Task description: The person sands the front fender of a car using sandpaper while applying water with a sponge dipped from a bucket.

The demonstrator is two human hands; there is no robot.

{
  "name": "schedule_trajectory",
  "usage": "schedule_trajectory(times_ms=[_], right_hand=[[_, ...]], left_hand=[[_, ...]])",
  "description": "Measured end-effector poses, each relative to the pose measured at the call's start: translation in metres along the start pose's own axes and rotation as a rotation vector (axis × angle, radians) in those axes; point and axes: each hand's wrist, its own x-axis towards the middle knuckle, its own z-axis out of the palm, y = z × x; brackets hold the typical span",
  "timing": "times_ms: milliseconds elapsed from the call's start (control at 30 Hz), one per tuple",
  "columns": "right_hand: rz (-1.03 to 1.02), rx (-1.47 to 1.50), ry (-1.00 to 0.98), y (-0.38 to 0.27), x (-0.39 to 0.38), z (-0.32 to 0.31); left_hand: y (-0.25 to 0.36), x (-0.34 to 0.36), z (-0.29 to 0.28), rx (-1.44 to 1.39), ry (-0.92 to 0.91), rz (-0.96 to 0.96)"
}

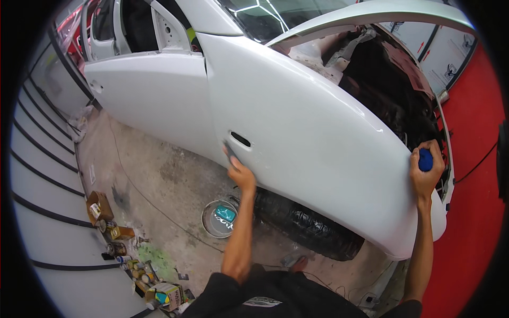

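A white car fender (297, 116) fills the middle, with a small dark oval slot (240, 139) in its side. Just below that slot, my left hand (242, 176) grips a thin dark grey piece (231, 152) that looks like sandpaper or a sanding pad, held against the panel; motion blurs it slightly. My right hand (427, 175) is at the fender's front end on the right, its fingers curled round a blue rounded wad (426, 160). Whether the wad is a sponge or cloth I cannot tell.
On the floor stands a bucket of water (210, 231) with a teal block (225, 213) in it, beside a tyre wrapped in black plastic (302, 217). Several cans and boxes (122, 233) line the left wall. A hose or cable (143, 191) crosses the floor. The engine bay (382, 79) is exposed.
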Motion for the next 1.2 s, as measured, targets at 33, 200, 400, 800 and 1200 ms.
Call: schedule_trajectory(times_ms=[33,200,400,800,1200], right_hand=[[-0.032,0.000,0.001,0.000,0.001,0.000],[-0.012,0.019,-0.012,0.001,0.001,0.000],[0.010,-0.007,-0.002,-0.001,0.001,0.001],[-0.032,-0.010,-0.029,0.002,0.000,0.001],[-0.041,-0.031,-0.023,0.005,-0.001,0.002]], left_hand=[[-0.001,-0.022,0.004,0.018,0.014,0.200],[-0.025,-0.015,-0.003,0.120,0.045,0.163],[-0.022,-0.026,-0.002,0.142,0.015,0.128],[-0.048,-0.038,0.000,0.085,0.129,0.304],[-0.047,-0.048,0.004,0.108,0.194,0.266]])
